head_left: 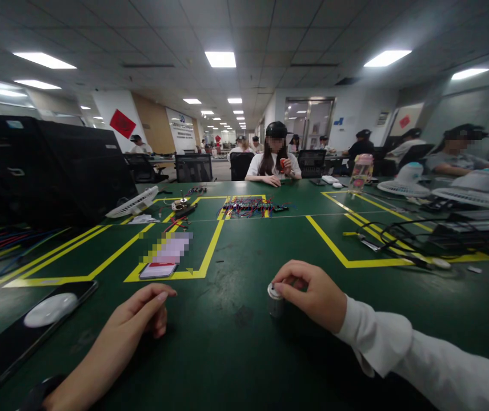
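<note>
Near the middle of the green table stands a small silver metal cylinder (276, 303), upright, with a pale round top that has a dark spot in it. My right hand (311, 291) reaches in from the right, its thumb and forefinger pinching the rim of that top. My left hand (148, 311) is held over the table to the left, loosely closed, thumb against the forefinger and the other fingers curled under. No object shows in it. Beyond it lies a phone (159, 270), its screen partly blurred out.
At left, a white mouse (51, 310) rests on a black slab (13, 348). Bundled wires (247, 207) and a small wired part (181, 204) lie farther back. Black cables (403, 235) and white fans (411, 180) occupy the right. Across the table sits a person (273, 160).
</note>
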Demonstrator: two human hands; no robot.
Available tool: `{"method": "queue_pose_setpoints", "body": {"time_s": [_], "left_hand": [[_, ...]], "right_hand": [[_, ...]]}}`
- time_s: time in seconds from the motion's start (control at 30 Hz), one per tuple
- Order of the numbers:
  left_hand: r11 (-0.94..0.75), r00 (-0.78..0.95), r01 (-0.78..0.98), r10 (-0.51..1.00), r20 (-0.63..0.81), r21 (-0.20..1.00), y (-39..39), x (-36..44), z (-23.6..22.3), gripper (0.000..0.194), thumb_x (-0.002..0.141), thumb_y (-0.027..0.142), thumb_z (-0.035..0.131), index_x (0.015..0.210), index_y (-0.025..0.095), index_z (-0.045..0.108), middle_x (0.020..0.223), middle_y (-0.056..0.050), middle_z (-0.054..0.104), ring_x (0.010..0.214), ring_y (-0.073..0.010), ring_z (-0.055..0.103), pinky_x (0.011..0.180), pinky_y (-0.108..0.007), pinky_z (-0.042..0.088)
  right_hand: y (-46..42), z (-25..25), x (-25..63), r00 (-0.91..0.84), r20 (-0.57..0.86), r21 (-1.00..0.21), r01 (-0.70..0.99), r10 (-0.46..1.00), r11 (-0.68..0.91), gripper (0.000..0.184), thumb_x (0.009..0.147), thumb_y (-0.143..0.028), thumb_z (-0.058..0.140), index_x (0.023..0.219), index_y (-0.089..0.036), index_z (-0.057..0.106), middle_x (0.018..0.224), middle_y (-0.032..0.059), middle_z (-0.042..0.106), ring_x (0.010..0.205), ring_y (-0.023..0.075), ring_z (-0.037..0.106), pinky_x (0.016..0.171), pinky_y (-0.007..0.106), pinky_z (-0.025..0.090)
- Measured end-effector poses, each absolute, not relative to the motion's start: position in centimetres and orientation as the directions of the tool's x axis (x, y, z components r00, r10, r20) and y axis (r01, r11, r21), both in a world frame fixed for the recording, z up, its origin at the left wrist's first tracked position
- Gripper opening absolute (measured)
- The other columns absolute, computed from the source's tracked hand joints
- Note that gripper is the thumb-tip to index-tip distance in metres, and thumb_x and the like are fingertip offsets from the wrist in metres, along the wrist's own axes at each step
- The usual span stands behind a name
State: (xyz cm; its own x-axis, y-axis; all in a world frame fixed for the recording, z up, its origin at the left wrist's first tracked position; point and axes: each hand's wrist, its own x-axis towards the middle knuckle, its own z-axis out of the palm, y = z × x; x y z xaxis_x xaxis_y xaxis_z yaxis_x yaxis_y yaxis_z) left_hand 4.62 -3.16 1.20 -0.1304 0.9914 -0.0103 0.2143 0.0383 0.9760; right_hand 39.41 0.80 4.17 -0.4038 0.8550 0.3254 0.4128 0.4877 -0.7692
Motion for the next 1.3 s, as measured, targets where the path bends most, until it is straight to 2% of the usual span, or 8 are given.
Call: {"method": "queue_pose_setpoints", "body": {"time_s": [0.2, 0.5, 0.7, 0.87, 0.97, 1.03, 1.13, 1.3], "left_hand": [[0.030, -0.130, 0.224, 0.991, -0.001, 0.974, -3.2, 4.5, 1.1, 0.034, 0.081, 0.054, 0.063, 0.097, 0.025, 0.065, 0.051, 0.006, 0.055, 0.050, -0.0174, 0.057, 0.048, -0.027, 0.047], [0.050, -0.131, 0.215, 0.991, -0.022, 0.975, -3.3, 4.3, 0.9, 0.037, 0.081, 0.056, 0.063, 0.099, 0.024, 0.064, 0.051, 0.007, 0.056, 0.050, -0.0163, 0.056, 0.048, -0.026, 0.047], [0.039, -0.130, 0.219, 0.992, -0.010, 0.975, -3.1, 4.4, 0.9, 0.034, 0.080, 0.055, 0.064, 0.096, 0.025, 0.065, 0.051, 0.006, 0.056, 0.049, -0.0163, 0.055, 0.047, -0.026, 0.046], [0.029, -0.078, 0.233, 0.997, -0.011, 0.972, -2.9, 4.2, 0.6, 0.032, 0.084, 0.055, 0.061, 0.096, 0.026, 0.065, 0.052, 0.006, 0.057, 0.050, -0.0160, 0.055, 0.048, -0.026, 0.045], [0.026, -0.077, 0.231, 0.997, -0.008, 0.972, -3.1, 3.9, 0.4, 0.030, 0.086, 0.053, 0.060, 0.099, 0.027, 0.064, 0.054, 0.006, 0.058, 0.052, -0.0159, 0.055, 0.050, -0.026, 0.045], [0.018, -0.082, 0.212, 0.997, -0.001, 0.977, -3.2, 3.8, 0.4, 0.029, 0.086, 0.052, 0.060, 0.100, 0.027, 0.064, 0.055, 0.006, 0.058, 0.053, -0.0161, 0.056, 0.051, -0.026, 0.045], [0.020, -0.084, 0.189, 0.996, -0.004, 0.982, -3.3, 3.8, 0.5, 0.030, 0.086, 0.053, 0.060, 0.099, 0.027, 0.062, 0.055, 0.007, 0.057, 0.053, -0.0159, 0.055, 0.050, -0.026, 0.045], [0.019, -0.063, 0.209, 0.998, -0.006, 0.978, -3.2, 4.3, 0.6, 0.034, 0.087, 0.055, 0.058, 0.100, 0.024, 0.060, 0.054, 0.008, 0.056, 0.051, -0.0146, 0.055, 0.051, -0.026, 0.044]], "right_hand": [[1.6, 5.1, 41.5, -0.260, 0.431, -0.785, 0.364, 0.864, 0.501, 0.033, 0.089, -0.047, 0.060, 0.095, -0.017, 0.071, 0.098, 0.0068, 0.062, 0.088, 0.0138, 0.058, 0.073, 0.026, 0.048], [0.5, -0.5, 44.6, -0.470, 0.263, -0.619, 0.588, 0.843, 0.521, 0.014, 0.085, -0.037, 0.067, 0.091, -0.028, 0.077, 0.113, 0.0068, 0.059, 0.106, 0.0226, 0.051, 0.097, 0.043, 0.042], [1.3, 0.3, 44.9, -0.372, 0.171, -0.825, 0.452, 0.912, 0.339, 0.036, 0.091, -0.047, 0.053, 0.108, -0.021, 0.071, 0.105, 0.0084, 0.061, 0.096, 0.0203, 0.057, 0.086, 0.037, 0.048], [0.0, 0.4, 41.9, -0.365, 0.334, -0.721, 0.496, 0.869, 0.485, 0.069, 0.076, -0.044, 0.075, 0.139, -0.023, 0.053, 0.125, 0.0100, 0.056, 0.115, 0.0237, 0.052, 0.101, 0.043, 0.043], [-0.4, 0.8, 39.7, -0.420, 0.326, -0.735, 0.451, 0.847, 0.506, 0.056, 0.080, -0.043, 0.072, 0.131, -0.023, 0.057, 0.118, 0.0078, 0.060, 0.108, 0.0210, 0.056, 0.099, 0.041, 0.046], [-0.1, 1.4, 39.6, -0.358, 0.322, -0.799, 0.393, 0.876, 0.454, 0.045, 0.086, -0.045, 0.066, 0.123, -0.020, 0.058, 0.111, 0.0074, 0.063, 0.099, 0.0182, 0.060, 0.093, 0.036, 0.050], [0.9, 2.1, 42.8, -0.149, 0.390, -0.826, 0.378, 0.909, 0.417, 0.056, 0.086, -0.054, 0.063, 0.126, -0.017, 0.052, 0.112, 0.0099, 0.063, 0.097, 0.0190, 0.062, 0.089, 0.035, 0.053], [1.8, 0.3, 57.5, 0.202, 0.501, -0.651, 0.728, 0.841, 0.213, 0.072, 0.076, -0.074, 0.060, 0.123, -0.020, 0.056, 0.107, 0.0113, 0.063, 0.090, 0.0282, 0.063, 0.077, 0.041, 0.054]]}}
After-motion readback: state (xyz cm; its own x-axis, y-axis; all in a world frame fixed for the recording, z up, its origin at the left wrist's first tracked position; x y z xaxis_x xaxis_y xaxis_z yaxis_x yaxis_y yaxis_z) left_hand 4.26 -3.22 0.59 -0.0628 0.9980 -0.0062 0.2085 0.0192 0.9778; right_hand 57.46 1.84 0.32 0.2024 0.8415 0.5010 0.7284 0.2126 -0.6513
